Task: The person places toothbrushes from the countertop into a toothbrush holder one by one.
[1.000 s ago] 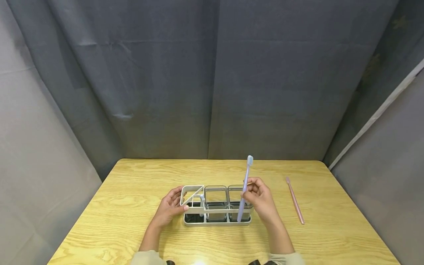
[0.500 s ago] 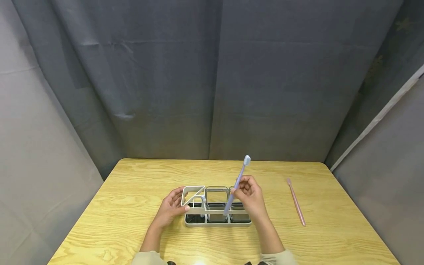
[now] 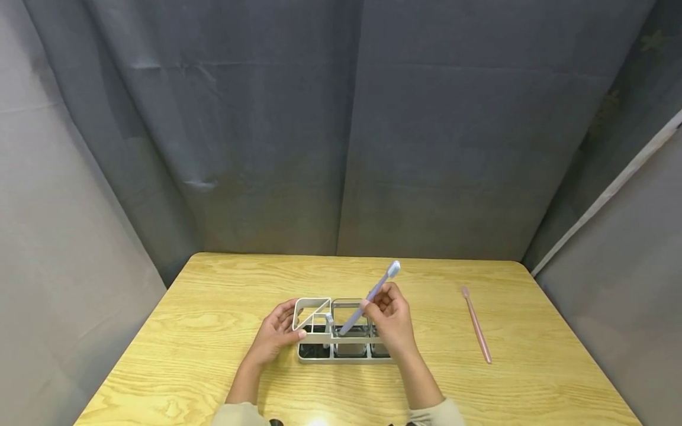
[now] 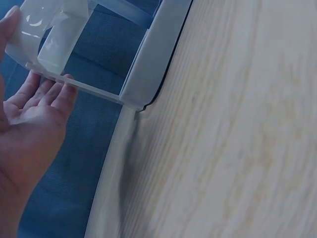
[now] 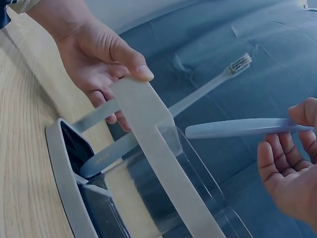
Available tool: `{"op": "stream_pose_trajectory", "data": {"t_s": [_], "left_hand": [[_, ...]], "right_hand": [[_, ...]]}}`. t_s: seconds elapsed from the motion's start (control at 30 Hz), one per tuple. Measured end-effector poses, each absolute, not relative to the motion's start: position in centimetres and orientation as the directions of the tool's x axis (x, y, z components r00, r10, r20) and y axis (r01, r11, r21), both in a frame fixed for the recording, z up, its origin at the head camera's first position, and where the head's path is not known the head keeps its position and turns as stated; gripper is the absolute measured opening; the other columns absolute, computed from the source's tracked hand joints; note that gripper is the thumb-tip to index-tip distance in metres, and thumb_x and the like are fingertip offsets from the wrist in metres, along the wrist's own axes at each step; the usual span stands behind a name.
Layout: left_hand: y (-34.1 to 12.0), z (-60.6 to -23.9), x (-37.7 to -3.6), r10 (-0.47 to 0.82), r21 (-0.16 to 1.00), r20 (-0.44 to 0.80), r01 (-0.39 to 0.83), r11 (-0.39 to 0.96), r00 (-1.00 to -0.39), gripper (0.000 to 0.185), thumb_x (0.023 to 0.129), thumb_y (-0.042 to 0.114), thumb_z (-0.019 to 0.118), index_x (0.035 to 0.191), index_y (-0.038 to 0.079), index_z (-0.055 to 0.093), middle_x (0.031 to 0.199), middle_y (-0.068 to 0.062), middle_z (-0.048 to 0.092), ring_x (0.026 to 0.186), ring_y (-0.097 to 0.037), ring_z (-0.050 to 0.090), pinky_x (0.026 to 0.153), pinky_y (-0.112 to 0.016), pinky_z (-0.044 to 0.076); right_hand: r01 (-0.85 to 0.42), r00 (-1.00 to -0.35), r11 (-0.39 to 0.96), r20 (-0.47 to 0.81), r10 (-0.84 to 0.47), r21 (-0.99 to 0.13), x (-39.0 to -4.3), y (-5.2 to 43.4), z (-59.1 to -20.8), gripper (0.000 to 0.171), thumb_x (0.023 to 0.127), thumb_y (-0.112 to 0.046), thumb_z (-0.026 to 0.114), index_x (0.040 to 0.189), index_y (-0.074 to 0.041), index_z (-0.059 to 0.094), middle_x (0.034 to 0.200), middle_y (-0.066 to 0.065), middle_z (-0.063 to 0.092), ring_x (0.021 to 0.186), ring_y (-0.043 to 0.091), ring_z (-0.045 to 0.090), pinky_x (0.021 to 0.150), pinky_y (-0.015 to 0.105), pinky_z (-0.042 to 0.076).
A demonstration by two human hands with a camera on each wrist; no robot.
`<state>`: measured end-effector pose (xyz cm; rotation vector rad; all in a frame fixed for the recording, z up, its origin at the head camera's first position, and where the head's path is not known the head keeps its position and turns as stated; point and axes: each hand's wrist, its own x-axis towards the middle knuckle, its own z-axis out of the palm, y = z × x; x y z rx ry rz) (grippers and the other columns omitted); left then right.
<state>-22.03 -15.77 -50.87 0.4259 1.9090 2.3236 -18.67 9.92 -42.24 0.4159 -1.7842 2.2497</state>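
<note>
A white rack holder with clear cups stands mid-table. My left hand grips its left end, thumb on the top bar and fingers behind the frame. My right hand pinches a lavender toothbrush, tilted with its bristles up and to the right. Its handle end hangs over the middle cup, held by the right hand's fingers. A grey toothbrush leans in the holder's left compartment.
A pink toothbrush lies flat on the wooden table, right of the holder. Grey curtains close off the back and both sides. The left hand's palm faces the holder's end.
My right hand has carried the lavender toothbrush leftwards and tilted it, so its lower end went from the right cup to the middle cup. The left hand has stayed on the holder.
</note>
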Motion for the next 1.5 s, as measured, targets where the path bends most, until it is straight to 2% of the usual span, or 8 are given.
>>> {"op": "stream_pose_trajectory", "data": {"t_s": [0.33,0.6,0.73,1.03,1.27,1.5], "left_hand": [[-15.8,-50.8,-22.0,0.267,0.974,0.153,0.101,-0.201,-0.951,0.073,0.073,-0.008,0.070,0.137,-0.005,0.035,0.139,-0.024,0.037,0.130,-0.037,0.032,0.104,-0.029,0.030],[-15.8,-50.7,-22.0,0.262,0.976,0.144,0.094,-0.195,-0.954,0.073,0.073,-0.010,0.069,0.137,-0.005,0.035,0.139,-0.024,0.037,0.130,-0.035,0.032,0.105,-0.030,0.029],[-15.7,-50.6,-22.0,0.261,0.975,0.138,0.086,-0.203,-0.956,0.073,0.072,-0.010,0.069,0.137,-0.005,0.035,0.140,-0.024,0.036,0.130,-0.035,0.032,0.106,-0.030,0.028],[-15.8,-50.7,-22.1,0.271,0.974,0.142,0.085,-0.212,-0.952,0.072,0.073,-0.011,0.069,0.137,-0.006,0.034,0.139,-0.025,0.036,0.130,-0.036,0.032,0.106,-0.031,0.028],[-15.8,-50.8,-22.1,0.270,0.976,0.154,0.103,-0.192,-0.950,0.073,0.074,-0.008,0.070,0.137,-0.005,0.034,0.140,-0.025,0.036,0.130,-0.035,0.032,0.105,-0.029,0.029],[-15.8,-50.9,-22.1,0.270,0.976,0.165,0.118,-0.183,-0.949,0.072,0.074,-0.006,0.071,0.136,-0.005,0.035,0.139,-0.025,0.036,0.130,-0.036,0.031,0.105,-0.029,0.029]], "right_hand": [[-0.408,-0.908,-0.209,0.418,-0.005,-0.889,-18.8,8.6,-42.9,0.020,0.083,0.009,0.060,0.092,0.010,0.042,0.082,0.009,0.050,0.073,0.013,0.049,0.062,0.017,0.047],[-0.530,-0.841,-0.249,0.540,0.034,-0.810,-19.1,7.6,-43.0,0.019,0.082,0.012,0.059,0.092,0.012,0.043,0.084,0.007,0.049,0.075,0.012,0.048,0.064,0.016,0.047],[-0.533,-0.837,-0.252,0.547,0.018,-0.807,-19.2,7.2,-42.9,0.019,0.083,0.013,0.059,0.091,0.012,0.042,0.085,0.006,0.050,0.075,0.012,0.050,0.064,0.016,0.047],[-0.514,-0.856,-0.050,0.516,-0.034,-0.856,-17.9,6.0,-41.3,0.013,0.082,0.013,0.060,0.086,0.010,0.049,0.079,0.017,0.054,0.071,0.016,0.050,0.061,0.021,0.046],[-0.510,-0.860,0.083,0.504,-0.082,-0.856,-17.9,5.6,-40.9,0.006,0.085,0.007,0.060,0.087,0.006,0.055,0.075,0.014,0.057,0.066,0.019,0.052,0.056,0.023,0.043],[-0.495,-0.868,0.169,0.476,-0.143,-0.852,-18.5,5.6,-41.1,0.007,0.086,0.004,0.060,0.092,0.006,0.057,0.078,0.010,0.060,0.067,0.021,0.054,0.055,0.023,0.041]]}}
